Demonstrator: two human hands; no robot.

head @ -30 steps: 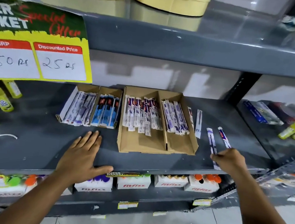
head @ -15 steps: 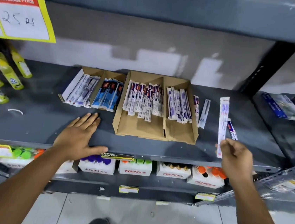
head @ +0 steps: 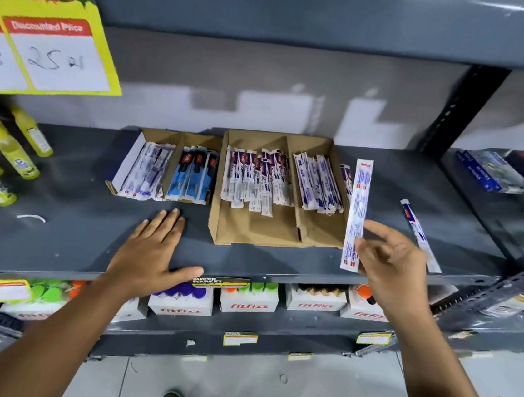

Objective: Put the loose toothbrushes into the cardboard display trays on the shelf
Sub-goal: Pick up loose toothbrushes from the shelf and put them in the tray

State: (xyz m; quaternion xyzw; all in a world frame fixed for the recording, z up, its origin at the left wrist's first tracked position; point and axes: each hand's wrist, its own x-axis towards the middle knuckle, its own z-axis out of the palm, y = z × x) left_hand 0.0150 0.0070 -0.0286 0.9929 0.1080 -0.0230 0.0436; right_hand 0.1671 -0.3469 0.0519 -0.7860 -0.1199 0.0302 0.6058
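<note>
Cardboard tray (head: 250, 233) half-filled with toothbrushes (head: 258, 178); right hand (head: 390, 265) pinches packet (head: 358, 209); left hand (head: 150, 251) flat, open.

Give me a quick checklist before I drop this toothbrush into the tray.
1. Grip: right hand pinches the held toothbrush near its lower end, pack upright. Ok.
2. Position: it is beside the big tray's right wall, not above a slot. Not ok.
3. Room: the right slot has bare cardboard in front of its packs. Ok.
4. Left hand lies flat on the shelf, apart from both trays. Ok.
5. Leftovers: a loose toothbrush lies at right; another pack peeks out behind the held one. Not ok.
6. Whether the held pack matches that slot's packs: cannot tell.
</note>
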